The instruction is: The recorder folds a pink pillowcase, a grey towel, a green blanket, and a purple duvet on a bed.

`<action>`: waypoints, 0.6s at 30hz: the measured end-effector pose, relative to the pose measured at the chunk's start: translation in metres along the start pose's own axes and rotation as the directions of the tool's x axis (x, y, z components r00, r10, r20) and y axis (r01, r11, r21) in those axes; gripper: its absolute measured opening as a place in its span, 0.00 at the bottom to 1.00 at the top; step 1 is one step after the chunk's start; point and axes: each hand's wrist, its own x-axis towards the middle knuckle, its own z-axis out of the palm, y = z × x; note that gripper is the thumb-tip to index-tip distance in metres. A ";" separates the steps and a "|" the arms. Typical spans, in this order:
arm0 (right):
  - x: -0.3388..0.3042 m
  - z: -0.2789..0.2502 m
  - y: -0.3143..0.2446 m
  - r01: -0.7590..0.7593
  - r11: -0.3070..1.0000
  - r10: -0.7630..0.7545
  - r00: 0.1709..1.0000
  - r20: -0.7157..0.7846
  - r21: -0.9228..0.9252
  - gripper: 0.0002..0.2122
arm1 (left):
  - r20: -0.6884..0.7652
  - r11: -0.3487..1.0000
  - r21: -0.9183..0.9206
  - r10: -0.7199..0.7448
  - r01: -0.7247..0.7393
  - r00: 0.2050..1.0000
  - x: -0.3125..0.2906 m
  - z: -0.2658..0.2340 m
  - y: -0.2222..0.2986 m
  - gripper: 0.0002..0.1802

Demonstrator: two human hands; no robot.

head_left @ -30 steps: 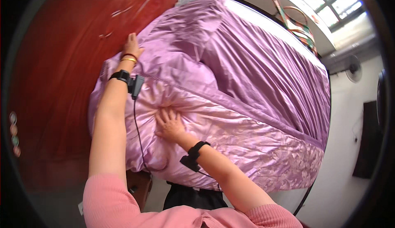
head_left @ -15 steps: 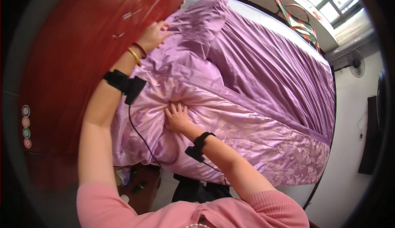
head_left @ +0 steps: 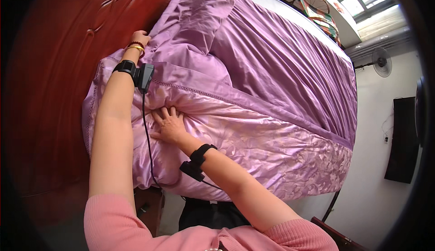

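A shiny pink-purple quilt [head_left: 253, 138] with a woven pattern covers the near side of the bed, its plain purple underside folded back over the far part. My right hand [head_left: 170, 126] lies on the patterned side with its fingers spread, pressing wrinkles into the cloth. Farther off to the left, my left hand [head_left: 141, 38] is closed at the quilt's edge beside the red headboard [head_left: 63, 88]. Its fingers curl round the purple cloth; the fingertips are partly hidden. Black straps with small boxes and cables sit on both forearms.
Along the far side shows a white mattress edge [head_left: 272, 4]. A chair with striped cloth [head_left: 321, 22] stands by the window. On the right wall are a fan [head_left: 382, 62] and a black panel [head_left: 401, 140]. Part of a dark low cabinet [head_left: 147, 208] shows below the quilt.
My left hand has gone from spread fingers to closed on the quilt's edge, and the quilt's left corner now spreads farther toward the headboard. My right hand stays flat on the cloth. The view has shifted.
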 end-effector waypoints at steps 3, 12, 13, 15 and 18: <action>0.001 -0.004 0.013 -0.032 0.999 0.030 0.995 0.092 0.020 0.36 | -0.020 0.961 -0.100 0.256 -0.257 0.967 -0.022 -0.002 0.023 0.12; -0.009 -0.009 0.012 -0.060 0.998 0.061 0.995 0.084 -0.012 0.38 | 0.062 0.798 -0.473 0.453 -0.373 0.889 -0.172 -0.090 0.058 0.18; -0.010 -0.006 0.011 -0.073 0.996 0.076 0.995 0.061 -0.046 0.38 | 0.072 0.843 -0.436 0.381 -0.315 0.922 -0.165 -0.082 0.052 0.22; -0.007 -0.004 0.003 -0.036 0.998 0.038 0.998 0.052 -0.045 0.38 | 0.068 0.886 -0.397 0.287 -0.238 0.955 -0.139 -0.071 0.037 0.26; -0.007 -0.003 0.007 -0.033 0.998 0.036 0.998 0.050 -0.062 0.39 | 0.014 0.898 -0.413 0.171 -0.149 0.985 -0.085 -0.041 0.030 0.34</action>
